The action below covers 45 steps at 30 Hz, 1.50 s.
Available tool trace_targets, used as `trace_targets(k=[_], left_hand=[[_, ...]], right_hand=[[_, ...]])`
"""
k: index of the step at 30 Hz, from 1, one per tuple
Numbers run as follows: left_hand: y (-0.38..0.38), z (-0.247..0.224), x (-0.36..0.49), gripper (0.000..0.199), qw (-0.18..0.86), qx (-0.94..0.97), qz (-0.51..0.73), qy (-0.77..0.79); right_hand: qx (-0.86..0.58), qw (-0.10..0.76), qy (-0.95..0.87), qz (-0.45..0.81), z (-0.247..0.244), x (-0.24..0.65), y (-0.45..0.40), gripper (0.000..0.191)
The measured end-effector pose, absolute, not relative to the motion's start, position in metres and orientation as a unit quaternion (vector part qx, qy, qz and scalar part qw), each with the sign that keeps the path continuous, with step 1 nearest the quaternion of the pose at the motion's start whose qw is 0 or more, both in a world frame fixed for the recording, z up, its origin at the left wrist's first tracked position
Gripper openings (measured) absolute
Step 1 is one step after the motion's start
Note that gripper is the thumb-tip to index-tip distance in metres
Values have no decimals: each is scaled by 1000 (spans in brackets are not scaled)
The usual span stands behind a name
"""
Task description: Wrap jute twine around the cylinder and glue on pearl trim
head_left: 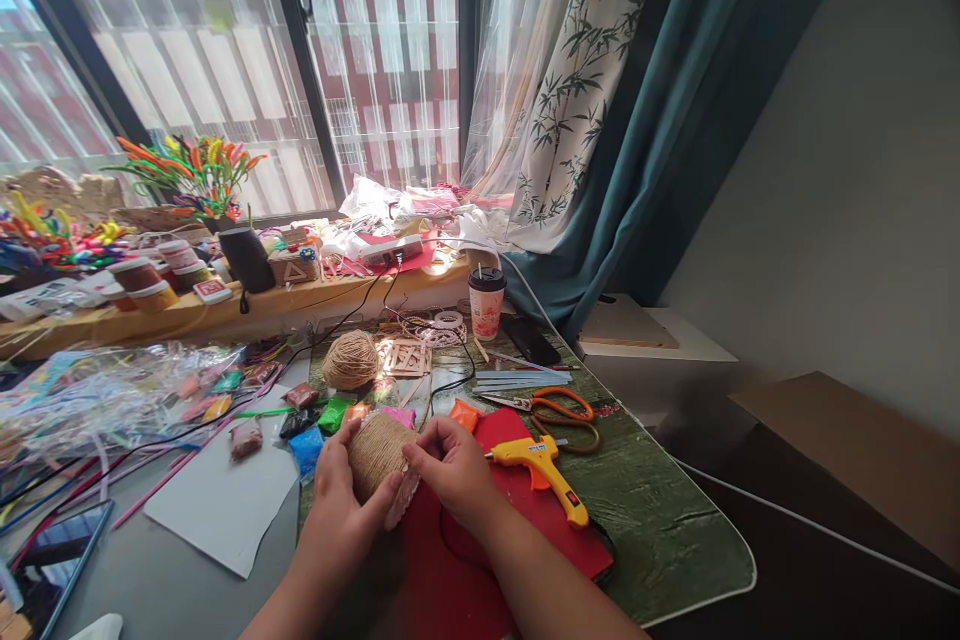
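Observation:
A twine-wrapped cylinder with a white scalloped edge lies tilted between my two hands, above a red sheet. My left hand is closed round its near left side, thumb along the lower edge. At the cylinder's right end, my right hand has thumb and fingers pinched against the scalloped edge; whether a loose strand is in the pinch is hidden. Just right of that hand, a yellow glue gun rests on the red sheet. Orange-handled scissors lie behind it.
Behind the hands sit a ball of twine, small wooden pieces, a lidded paper cup and a dark phone. Glue sticks lie near the scissors. Clay packets, white paper and pipe cleaners spread leftward.

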<state>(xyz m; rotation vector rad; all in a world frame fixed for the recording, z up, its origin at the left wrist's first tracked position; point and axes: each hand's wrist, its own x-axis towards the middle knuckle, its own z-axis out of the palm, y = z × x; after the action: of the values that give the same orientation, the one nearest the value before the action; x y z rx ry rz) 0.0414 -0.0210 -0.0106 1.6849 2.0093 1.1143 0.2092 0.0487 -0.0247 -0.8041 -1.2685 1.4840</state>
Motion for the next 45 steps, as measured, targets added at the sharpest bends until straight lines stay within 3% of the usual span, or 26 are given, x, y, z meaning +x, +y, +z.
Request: trace_targets(k=[6, 14, 24, 28, 35, 45], left_hand=[[-13, -2, 45, 77, 178, 530, 409, 722], [-5, 7, 17, 74, 316, 571, 399, 644], [-15, 5, 17, 85, 309, 587, 396, 635], [-11, 11, 16, 78, 298, 585, 395, 643], [2, 5, 27, 93, 237, 563, 386, 692], [-15, -22, 40, 91, 220, 548, 459, 664]], right_hand=[[-339, 483, -538, 603, -24, 210, 48, 48], [-353, 485, -532, 597, -24, 212, 50, 44], [-332, 483, -527, 616, -21, 212, 51, 48], [-334, 484, -525, 615, -23, 211, 51, 47], [-334, 494, -513, 618, -25, 214, 57, 43], [-352, 519, -478, 615, -30, 216, 67, 28]])
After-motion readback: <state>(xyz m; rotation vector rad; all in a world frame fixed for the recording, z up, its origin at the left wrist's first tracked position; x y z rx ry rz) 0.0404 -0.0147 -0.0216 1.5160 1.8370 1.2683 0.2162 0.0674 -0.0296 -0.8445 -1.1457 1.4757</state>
